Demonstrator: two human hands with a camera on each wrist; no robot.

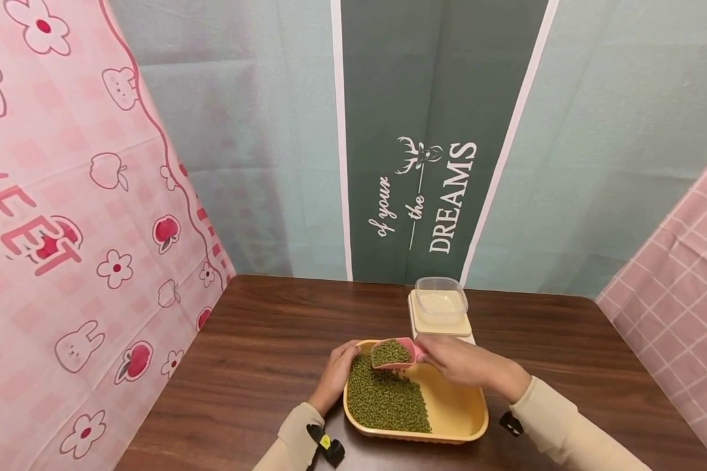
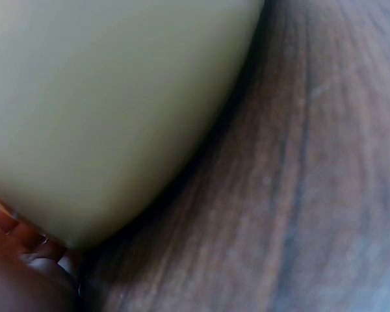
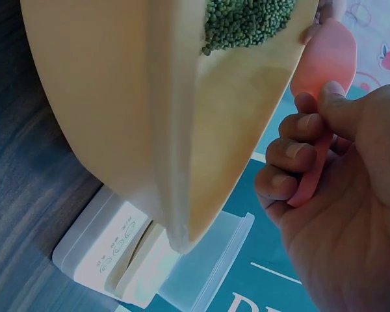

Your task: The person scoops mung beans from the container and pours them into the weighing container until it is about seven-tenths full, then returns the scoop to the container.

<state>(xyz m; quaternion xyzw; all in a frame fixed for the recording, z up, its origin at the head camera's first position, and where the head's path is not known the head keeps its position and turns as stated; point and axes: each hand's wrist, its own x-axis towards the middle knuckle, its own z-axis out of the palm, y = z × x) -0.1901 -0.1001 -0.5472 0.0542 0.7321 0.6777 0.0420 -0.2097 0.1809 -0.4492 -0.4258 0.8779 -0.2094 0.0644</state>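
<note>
A yellow plastic tray [image 1: 456, 405] holds green mung beans [image 1: 385, 402], heaped toward its left side. My right hand [image 1: 465, 361] grips the handle of a pink scoop [image 1: 413, 350], which is filled with beans and held over the tray's far side. In the right wrist view the fingers curl round the scoop's [image 3: 328, 58] handle, thumb on top. At the tray's far left corner my left hand [image 1: 334, 376] holds the rim. The left wrist view shows the tray's outer wall [image 2: 130, 110] close up, with part of the left hand [image 2: 26, 260] at its lower end.
Just behind the tray stands a white kitchen scale [image 1: 442, 324], bearing a clear plastic container [image 1: 440, 311]. All of it is on a dark wooden table [image 1: 283, 327]. Printed cloths hang at the back and both sides.
</note>
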